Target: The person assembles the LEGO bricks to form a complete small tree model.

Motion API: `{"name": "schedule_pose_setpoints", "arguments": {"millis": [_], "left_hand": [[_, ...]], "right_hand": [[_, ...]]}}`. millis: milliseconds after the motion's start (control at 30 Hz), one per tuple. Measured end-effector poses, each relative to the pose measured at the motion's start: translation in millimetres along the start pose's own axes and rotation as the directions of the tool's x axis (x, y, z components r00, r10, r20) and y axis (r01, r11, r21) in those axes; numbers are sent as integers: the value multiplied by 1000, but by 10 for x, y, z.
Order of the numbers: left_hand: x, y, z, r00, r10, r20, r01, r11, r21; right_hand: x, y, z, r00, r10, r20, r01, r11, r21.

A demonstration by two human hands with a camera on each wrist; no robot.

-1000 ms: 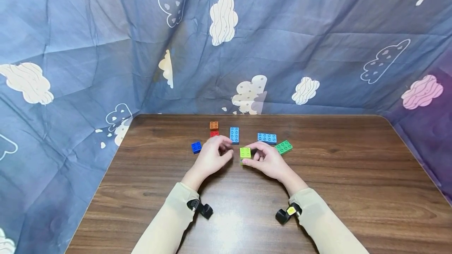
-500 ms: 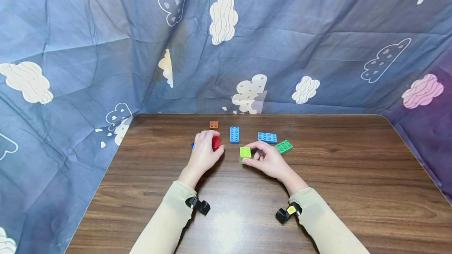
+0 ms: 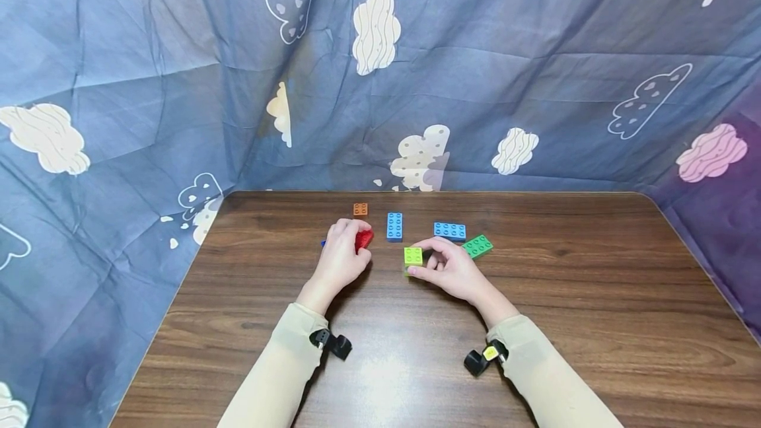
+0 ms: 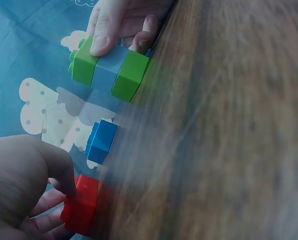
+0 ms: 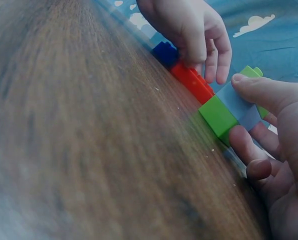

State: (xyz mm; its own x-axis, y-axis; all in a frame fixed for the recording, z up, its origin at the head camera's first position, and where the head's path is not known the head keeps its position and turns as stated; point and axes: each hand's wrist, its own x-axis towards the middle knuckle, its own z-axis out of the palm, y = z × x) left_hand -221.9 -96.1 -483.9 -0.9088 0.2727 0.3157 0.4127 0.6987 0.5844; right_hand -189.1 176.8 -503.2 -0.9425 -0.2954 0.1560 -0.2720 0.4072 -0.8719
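Note:
My left hand (image 3: 337, 257) holds a red toy building brick (image 3: 363, 239) between thumb and fingers, low at the tabletop. In the left wrist view the thumb touches the near side of the red brick (image 4: 84, 205), with fingers behind it. My right hand (image 3: 453, 273) grips a small stack of bricks (image 3: 413, 256), thumb on one side and fingers on the other. As the left wrist view shows, this stack (image 4: 106, 70) has lime green at the top, grey-blue in the middle and green at the bottom. It stands upright, right of the red brick and apart from it.
Behind the hands lie an orange brick (image 3: 360, 209), a light blue brick (image 3: 395, 226), another light blue brick (image 3: 450, 231) and a green brick (image 3: 478, 246). A dark blue brick (image 5: 165, 54) sits beside the left hand. Cloud-patterned cloth (image 3: 333, 117) hangs behind the wooden table (image 3: 565, 269).
My left hand has moved left, away from the stack, and taken hold of the red brick, which has since turned at an angle. The right hand and its stack have stayed in place.

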Motion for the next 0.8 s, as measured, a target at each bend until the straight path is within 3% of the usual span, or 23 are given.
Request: {"name": "schedule_pose_setpoints", "arguments": {"millis": [300,567,800], "left_hand": [[-13,-12,0,999,10,35,-9,1000,-3],[-1,-12,-13,988,21,154,-32,997,74],[9,-14,-26,983,26,179,-41,996,80]], "right_hand": [[0,4,5,1000,0,-7,0,1000,-2],[-1,18,5,1000,11,-8,-12,1000,-12],[3,31,7,1000,7,-12,-7,1000,-18]]}}
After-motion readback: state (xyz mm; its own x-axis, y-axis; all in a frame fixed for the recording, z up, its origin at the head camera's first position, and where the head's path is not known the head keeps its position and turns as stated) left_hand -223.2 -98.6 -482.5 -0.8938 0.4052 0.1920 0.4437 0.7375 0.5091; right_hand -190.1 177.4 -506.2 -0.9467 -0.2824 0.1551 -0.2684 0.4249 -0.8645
